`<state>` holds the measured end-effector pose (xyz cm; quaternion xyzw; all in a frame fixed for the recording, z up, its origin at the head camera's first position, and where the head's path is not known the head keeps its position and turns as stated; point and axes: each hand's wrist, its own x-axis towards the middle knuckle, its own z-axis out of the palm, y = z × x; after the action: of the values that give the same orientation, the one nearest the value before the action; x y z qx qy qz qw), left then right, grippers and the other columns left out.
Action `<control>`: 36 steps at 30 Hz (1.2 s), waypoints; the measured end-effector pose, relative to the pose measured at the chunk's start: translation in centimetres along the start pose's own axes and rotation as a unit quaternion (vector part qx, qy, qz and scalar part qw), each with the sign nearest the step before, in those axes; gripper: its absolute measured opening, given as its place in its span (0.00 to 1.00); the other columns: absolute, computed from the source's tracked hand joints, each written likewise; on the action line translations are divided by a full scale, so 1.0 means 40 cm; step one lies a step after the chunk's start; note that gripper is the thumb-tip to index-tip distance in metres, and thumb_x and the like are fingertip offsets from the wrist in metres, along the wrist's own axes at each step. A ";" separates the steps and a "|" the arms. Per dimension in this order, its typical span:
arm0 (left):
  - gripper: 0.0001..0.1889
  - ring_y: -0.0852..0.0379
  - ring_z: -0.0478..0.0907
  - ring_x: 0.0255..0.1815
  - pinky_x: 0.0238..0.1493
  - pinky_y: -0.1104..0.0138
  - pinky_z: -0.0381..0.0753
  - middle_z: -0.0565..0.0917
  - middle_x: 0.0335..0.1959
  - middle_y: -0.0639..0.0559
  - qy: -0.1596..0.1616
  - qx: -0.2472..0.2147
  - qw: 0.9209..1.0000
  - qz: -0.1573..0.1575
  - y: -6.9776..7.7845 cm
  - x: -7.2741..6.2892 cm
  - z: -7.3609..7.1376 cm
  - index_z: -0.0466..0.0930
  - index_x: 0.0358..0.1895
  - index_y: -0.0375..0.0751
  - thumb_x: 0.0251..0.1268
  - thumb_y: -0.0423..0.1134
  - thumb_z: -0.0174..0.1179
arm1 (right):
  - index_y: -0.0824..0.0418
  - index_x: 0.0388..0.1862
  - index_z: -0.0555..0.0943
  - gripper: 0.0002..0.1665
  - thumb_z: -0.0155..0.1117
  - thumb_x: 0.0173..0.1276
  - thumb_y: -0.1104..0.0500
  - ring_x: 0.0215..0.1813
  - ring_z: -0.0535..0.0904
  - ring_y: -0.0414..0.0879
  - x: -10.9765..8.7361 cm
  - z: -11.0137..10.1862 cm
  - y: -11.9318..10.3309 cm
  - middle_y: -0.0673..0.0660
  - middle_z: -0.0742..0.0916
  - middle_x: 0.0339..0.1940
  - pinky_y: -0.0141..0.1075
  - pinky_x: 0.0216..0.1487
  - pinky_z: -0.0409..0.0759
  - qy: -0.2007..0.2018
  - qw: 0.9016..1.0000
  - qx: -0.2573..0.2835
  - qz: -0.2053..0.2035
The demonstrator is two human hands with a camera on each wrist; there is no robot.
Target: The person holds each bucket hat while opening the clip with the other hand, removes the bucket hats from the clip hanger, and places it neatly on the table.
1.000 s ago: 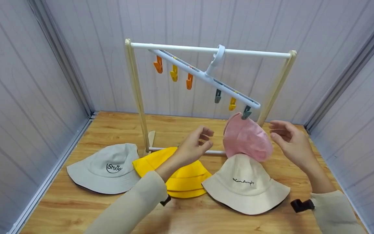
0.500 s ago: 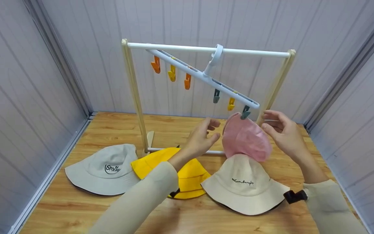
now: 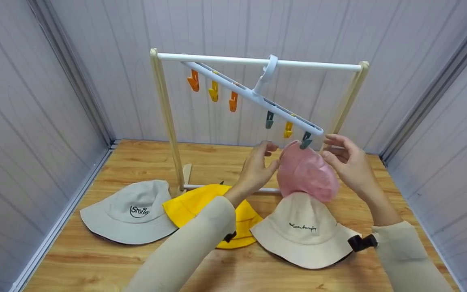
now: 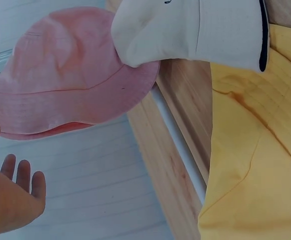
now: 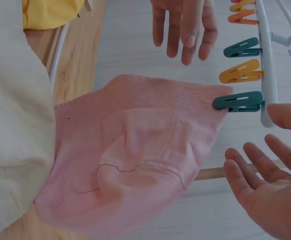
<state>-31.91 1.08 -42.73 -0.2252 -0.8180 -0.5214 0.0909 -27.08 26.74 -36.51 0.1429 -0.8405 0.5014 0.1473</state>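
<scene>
A pink bucket hat [image 3: 307, 174] hangs by its brim from the green clothespin [image 5: 239, 101] at the low end of a tilted white clip hanger [image 3: 253, 95]. My left hand [image 3: 256, 168] is at the hat's left, fingers loosely bent and thumb close to the brim. On the other side my right hand [image 3: 349, 170] stands near the clothespin, thumb and fingers spread apart, holding nothing. In the right wrist view both hands flank the clipped corner. The cream bucket hat [image 3: 304, 231] with black script lies just in front, overlapping the pink hat's lower part.
A yellow hat [image 3: 201, 205] and a grey "Smile" hat [image 3: 136, 215] lie to the left on the wooden table [image 3: 95, 267]. The rack's white top rail [image 3: 217, 59] carries the hanger. Orange, yellow and green clothespins hang along it. Panelled walls [image 3: 233, 24] enclose the table.
Both hands have moved inward and up, closing in on the pink hat's clipped corner from either side. The hat and hanger keep their places.
</scene>
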 end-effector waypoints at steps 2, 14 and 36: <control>0.20 0.47 0.77 0.66 0.68 0.63 0.78 0.79 0.65 0.47 0.002 0.006 1.000 0.001 -0.001 0.005 0.007 0.74 0.67 0.42 0.78 0.36 0.64 | 0.65 0.74 0.74 0.28 0.67 0.79 0.59 0.65 0.82 0.53 0.001 0.004 0.000 0.61 0.83 0.64 0.23 0.62 0.78 0.001 1.000 0.003 0.001; 0.22 0.48 0.78 0.67 0.69 0.63 0.78 0.79 0.69 0.46 0.001 0.029 1.000 0.000 -0.009 0.035 0.048 0.74 0.71 0.41 0.80 0.38 0.63 | 0.65 0.75 0.72 0.30 0.67 0.79 0.61 0.64 0.82 0.45 0.000 0.023 0.010 0.61 0.82 0.67 0.23 0.63 0.78 0.010 1.000 0.016 0.009; 0.11 0.56 0.84 0.52 0.59 0.68 0.83 0.86 0.50 0.48 0.049 -0.011 0.999 0.016 0.001 0.060 0.076 0.81 0.55 0.39 0.75 0.29 0.65 | 0.69 0.75 0.71 0.29 0.64 0.80 0.62 0.69 0.80 0.60 0.024 0.054 0.014 0.66 0.82 0.68 0.22 0.61 0.78 0.006 0.999 0.037 0.027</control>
<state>-33.74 4.46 -43.11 -0.2133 -0.8033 -0.5391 0.1363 -28.40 24.99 -37.56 0.1226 -0.8239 0.5370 0.1331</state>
